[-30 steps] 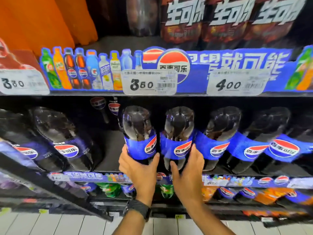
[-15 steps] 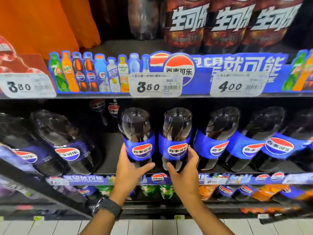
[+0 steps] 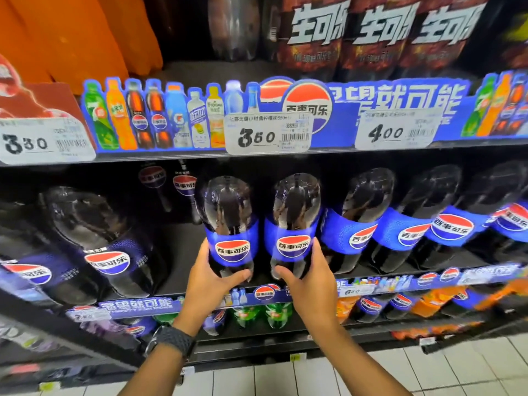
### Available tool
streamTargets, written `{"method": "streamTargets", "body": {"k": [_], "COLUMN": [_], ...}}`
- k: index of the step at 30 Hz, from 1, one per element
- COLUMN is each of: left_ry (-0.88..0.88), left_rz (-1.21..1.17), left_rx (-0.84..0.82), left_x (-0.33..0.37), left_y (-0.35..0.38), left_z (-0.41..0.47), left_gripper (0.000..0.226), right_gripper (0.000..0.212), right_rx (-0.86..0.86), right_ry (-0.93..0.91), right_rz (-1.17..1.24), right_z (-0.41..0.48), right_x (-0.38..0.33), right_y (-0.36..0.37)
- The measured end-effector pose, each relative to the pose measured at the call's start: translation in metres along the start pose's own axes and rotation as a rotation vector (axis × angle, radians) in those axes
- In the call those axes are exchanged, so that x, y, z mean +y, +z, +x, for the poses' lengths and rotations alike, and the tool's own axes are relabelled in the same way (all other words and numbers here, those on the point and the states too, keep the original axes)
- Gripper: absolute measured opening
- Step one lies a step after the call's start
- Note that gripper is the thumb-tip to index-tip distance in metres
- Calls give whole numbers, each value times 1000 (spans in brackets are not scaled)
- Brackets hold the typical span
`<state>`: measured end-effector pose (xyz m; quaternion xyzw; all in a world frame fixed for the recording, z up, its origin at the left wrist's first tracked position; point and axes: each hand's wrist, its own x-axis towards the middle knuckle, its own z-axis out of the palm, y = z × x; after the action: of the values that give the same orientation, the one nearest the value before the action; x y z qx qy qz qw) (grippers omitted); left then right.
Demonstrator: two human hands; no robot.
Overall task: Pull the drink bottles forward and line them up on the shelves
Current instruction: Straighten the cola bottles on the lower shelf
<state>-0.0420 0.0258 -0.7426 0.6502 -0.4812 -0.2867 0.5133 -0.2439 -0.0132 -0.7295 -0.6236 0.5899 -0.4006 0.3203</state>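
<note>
Head view: two large dark cola bottles stand side by side at the front edge of the middle shelf, straight below the white price tag reading 3.50. The left hand wraps the lower body of the left bottle, fingers curled around its far left side and thumb pressed across the front just under the label. The right hand grips the right bottle in mirror fashion, fingers round its right side, thumb across the front near the base. Both bottles stand upright, close together but with a narrow gap between them. A dark band sits on the left wrist.

Each held bottle wears a blue Pepsi label with the red, white and blue globe and the characters 百事可乐. To the right of the 3.50 tag, lower down, more Pepsi bottles line the same shelf front; to its lower left stand others, with a bare stretch of shelf between them and the held pair. The shelf strip carrying the tag shows printed drink bottles, a Pepsi globe and large white characters including 就可能. Right of the 3.50 tag hangs a tag reading 4.00; far left, one that seems to read 3.30 or 3.80, blurred. Above the tag stand dark packs lettered 生可乐.
</note>
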Motion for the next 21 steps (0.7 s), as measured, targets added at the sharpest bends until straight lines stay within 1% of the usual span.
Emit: {"method": "streamTargets", "body": {"k": [1,3,4,5,6,7,8,9,10,11,12,14,15,17,18,21], "left_ry": [11,29,22,4,-2,25,70,111,147,180,203,187,142,38,-1,-39], "left_rz": [2,-15,-19,-7,11,33,51,60,61,57,61,75,63,25,3,-36], "left_rx": [-1,17,75,175,300,415,472,461,401,314,230,115,96,90,97,159], "left_x": [2,5,5,7,10,16,23,31,40,48,56,68,74,88,96,110], "left_y": [1,4,5,8,13,20,31,44,63,84,106,147,167,200,214,245], "left_z": [-1,-5,-10,-17,-26,-37,-47,-57,-65,-72,-78,-84,-84,-80,-76,-68], "left_gripper": [87,101,107,107,99,81,62,47,38,31,32,49,60,80,87,97], "right_gripper": [90,85,82,77,68,54,41,33,30,31,36,48,53,59,63,79], "right_rx": [-24,-81,-100,-106,-105,-100,-78,-35,24,87,151,234,227,123,58,-72], "right_ry": [-14,-65,-90,-112,-136,-158,-166,-156,-128,-94,-66,-33,-29,-56,-88,-226], "right_rz": [23,60,40,7,-24,-51,-80,-100,-105,-99,-102,-152,-162,-111,-96,-83], "right_z": [0,0,-1,-1,-1,2,6,10,17,26,35,54,63,74,79,82], "right_x": [-1,3,6,12,20,31,43,54,66,78,89,106,110,113,113,104], "right_y": [-1,-12,-22,-36,-53,-72,-93,-114,-135,-154,-172,-197,-206,-214,-215,-209]}}
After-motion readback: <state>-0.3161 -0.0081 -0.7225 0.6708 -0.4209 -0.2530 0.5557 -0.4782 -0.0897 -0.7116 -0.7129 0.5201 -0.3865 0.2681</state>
